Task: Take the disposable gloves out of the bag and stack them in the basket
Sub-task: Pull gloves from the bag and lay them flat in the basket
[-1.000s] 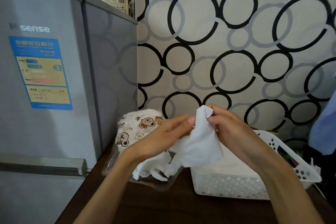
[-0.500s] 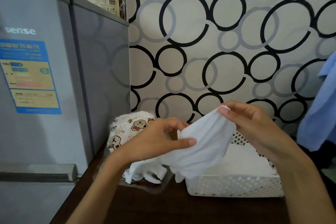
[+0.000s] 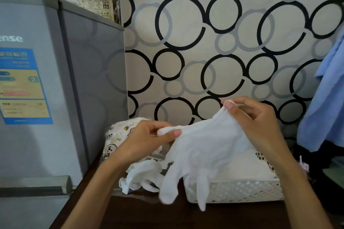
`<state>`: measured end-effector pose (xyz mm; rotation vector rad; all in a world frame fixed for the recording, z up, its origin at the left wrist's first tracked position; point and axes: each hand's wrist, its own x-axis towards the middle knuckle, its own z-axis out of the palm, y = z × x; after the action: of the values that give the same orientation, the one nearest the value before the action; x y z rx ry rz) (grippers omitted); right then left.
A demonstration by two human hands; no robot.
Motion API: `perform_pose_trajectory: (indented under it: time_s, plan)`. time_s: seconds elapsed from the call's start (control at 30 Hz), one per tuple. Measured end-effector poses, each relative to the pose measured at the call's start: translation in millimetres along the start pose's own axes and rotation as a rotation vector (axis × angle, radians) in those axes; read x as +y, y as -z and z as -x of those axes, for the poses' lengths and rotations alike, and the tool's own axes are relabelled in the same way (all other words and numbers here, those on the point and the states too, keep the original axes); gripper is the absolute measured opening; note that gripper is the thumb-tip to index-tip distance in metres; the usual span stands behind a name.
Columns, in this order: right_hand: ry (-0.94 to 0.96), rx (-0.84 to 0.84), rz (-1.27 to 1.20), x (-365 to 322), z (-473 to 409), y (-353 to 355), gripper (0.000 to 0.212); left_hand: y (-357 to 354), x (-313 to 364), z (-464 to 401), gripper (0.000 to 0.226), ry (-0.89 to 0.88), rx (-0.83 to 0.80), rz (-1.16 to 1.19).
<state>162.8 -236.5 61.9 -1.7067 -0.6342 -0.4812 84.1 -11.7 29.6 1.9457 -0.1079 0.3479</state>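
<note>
Now both hands pinch one white glove (image 3: 202, 147) by its cuff: left hand (image 3: 149, 139) at 9 o'clock, right hand (image 3: 255, 119) at 1 o'clock. Its fingers hang over the basket (image 3: 240, 190) edge. At 9 o'clock the fridge (image 3: 37, 87) reads "ense", with a "2" on its blue label (image 3: 22, 85).

Grey fridge (image 3: 46, 89) beside circle-patterned wall (image 3: 223, 42), dark table (image 3: 139, 214).

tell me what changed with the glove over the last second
Both hands, left hand and right hand, drew apart, spreading the bunched glove open with its fingers hanging. Both kept their pinch. The basket and loose gloves stayed put.
</note>
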Motion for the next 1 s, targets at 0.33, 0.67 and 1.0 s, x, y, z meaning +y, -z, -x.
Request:
perform_pose_trajectory:
  time_s: [0.33, 0.67, 1.0]
  plan:
    - [-0.029, 0.053, -0.021, 18, -6, 28, 0.006, -33, 4, -15, 0.038, 0.019, 0.123, 0.082]
    - [0.087, 0.067, 0.152, 12, -23, 35, 0.007, -80, 15, -56, 0.037, 0.081, -0.04, 0.25]
    - [0.119, -0.068, 0.243, -18, -49, 52, 0.006, -70, 30, -54, 0.026, -0.138, -0.031, 0.128]
